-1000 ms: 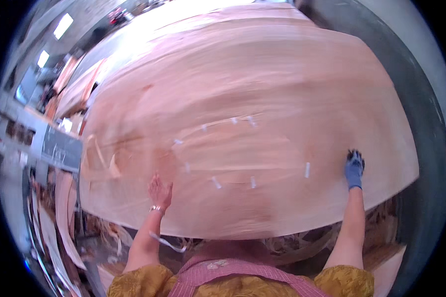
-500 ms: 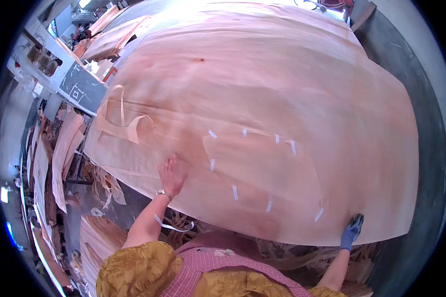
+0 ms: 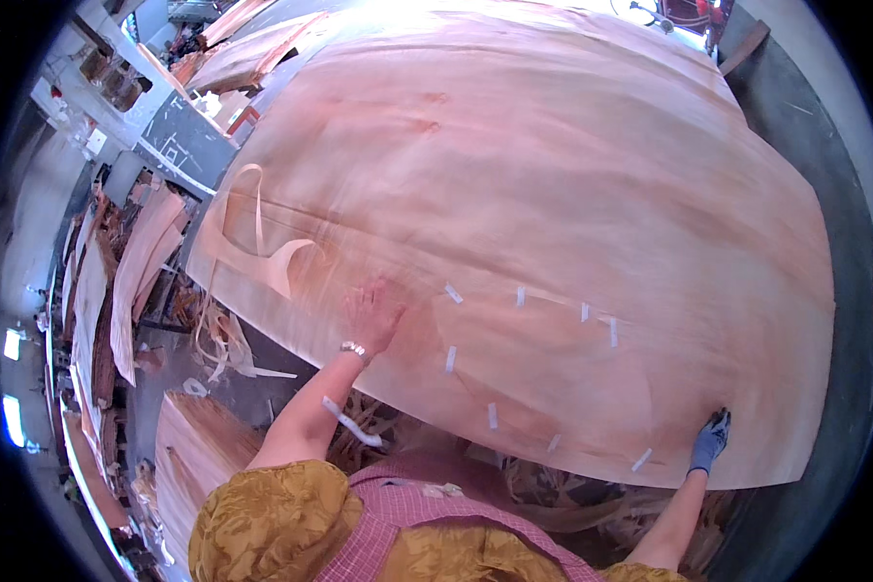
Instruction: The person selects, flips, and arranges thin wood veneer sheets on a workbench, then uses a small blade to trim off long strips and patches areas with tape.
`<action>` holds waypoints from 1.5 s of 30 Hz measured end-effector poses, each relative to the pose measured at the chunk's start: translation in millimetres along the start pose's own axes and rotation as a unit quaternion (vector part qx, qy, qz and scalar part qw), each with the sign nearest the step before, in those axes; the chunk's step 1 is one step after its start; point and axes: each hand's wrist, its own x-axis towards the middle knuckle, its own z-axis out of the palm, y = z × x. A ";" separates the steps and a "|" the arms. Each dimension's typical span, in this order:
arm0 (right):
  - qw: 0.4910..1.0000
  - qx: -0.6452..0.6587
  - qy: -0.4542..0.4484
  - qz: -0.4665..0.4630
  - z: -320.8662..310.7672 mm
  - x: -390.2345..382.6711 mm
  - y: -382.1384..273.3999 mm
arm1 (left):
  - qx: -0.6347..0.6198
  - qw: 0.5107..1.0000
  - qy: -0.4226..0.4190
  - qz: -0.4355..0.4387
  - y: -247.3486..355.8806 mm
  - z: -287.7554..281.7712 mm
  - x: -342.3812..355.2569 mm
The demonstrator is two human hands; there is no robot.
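A large sheet of pale pinkish-brown wood veneer (image 3: 553,194) spreads before me, with several short white tape strips (image 3: 452,360) on its near half. My bare left hand (image 3: 373,315) lies on the veneer left of the tapes, fingers spread and slightly blurred; a metal band circles the wrist. At the near right corner, my right hand (image 3: 713,438), in a blue glove with dark fingers, rests on the sheet with its fingers extended. Neither hand grips anything. On the left part of the sheet lies a thin, curved veneer offcut (image 3: 252,254).
Long veneer strips (image 3: 145,272) are piled at the left, beside a wooden panel (image 3: 199,456) standing low near my left arm. Shredded scraps (image 3: 225,339) hang by the sheet's left edge. A white loop (image 3: 352,424) hangs at my left forearm. Grey floor (image 3: 795,116) runs along the right.
The tape strips have shifted toward me, closer to the sheet's near edge. My view has turned a little. Both hands remain on the veneer, the left lying slightly farther from me.
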 end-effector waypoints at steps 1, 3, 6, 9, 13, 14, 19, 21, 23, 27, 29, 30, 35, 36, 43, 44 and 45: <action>1.000 0.000 -0.004 -0.002 1.1 -2.2 -0.4 | 0.030 0.999 -0.029 -0.020 1.1 1.4 2.5; 0.999 -0.021 0.016 -0.022 1.6 -9.4 -1.5 | 0.034 0.999 -0.033 -0.018 -1.7 -2.4 -7.8; 0.998 -0.021 0.003 -0.054 -5.0 -15.3 -3.2 | 0.063 0.998 -0.024 -0.009 -1.6 -14.5 -29.7; 0.998 0.042 -0.008 -0.048 -2.6 14.4 25.5 | 0.054 0.998 -0.005 0.011 16.5 -8.1 -17.0; 0.997 0.019 -0.070 0.016 -4.9 51.8 36.0 | 0.017 1.000 -0.014 -0.001 41.1 -14.3 -45.2; 0.991 -0.050 -0.107 0.058 -3.2 69.2 21.2 | 0.022 1.000 -0.012 -0.019 40.2 -13.2 -47.5; 0.993 -0.070 0.015 -0.091 23.9 76.6 -16.0 | -0.034 0.991 -0.118 -0.057 35.9 -45.0 -8.6; 0.998 0.002 -0.012 -0.069 22.3 81.3 -39.2 | 0.004 0.996 0.010 -0.088 -17.1 -52.0 -8.4; 0.995 -0.008 -0.061 -0.074 0.9 73.3 -30.0 | 0.143 0.968 0.080 -0.191 -46.2 -73.0 -14.3; 0.993 -0.101 -0.057 -0.030 -18.3 104.6 -87.4 | 0.126 0.923 0.078 -0.356 -131.3 -84.7 -7.9; 0.979 0.119 0.039 -0.158 -15.3 108.6 -119.7 | 0.077 0.923 -0.026 -0.377 -140.6 -80.8 4.4; 0.966 0.169 0.026 -0.196 -10.5 103.3 -148.8 | 0.064 0.938 0.073 -0.334 -134.1 -81.6 14.2; 0.815 0.426 -0.250 -0.305 -60.9 -60.1 -482.3 | 0.046 0.977 0.177 -0.112 -62.7 -134.6 46.0; 0.783 0.441 -0.334 -0.283 -63.4 -90.1 -529.0 | 0.052 0.980 0.174 -0.076 -45.6 -137.9 53.5; 0.730 0.491 -0.446 -0.163 -98.0 -131.9 -719.2 | -0.199 0.948 0.215 0.126 14.7 -110.6 60.5; 0.742 0.480 -0.452 -0.121 -90.5 -121.3 -719.5 | -0.237 0.948 0.182 0.107 16.3 -118.1 50.6; 0.751 0.468 -0.459 -0.077 -86.2 -114.7 -720.5 | -0.244 0.948 0.175 0.109 6.8 -118.3 45.3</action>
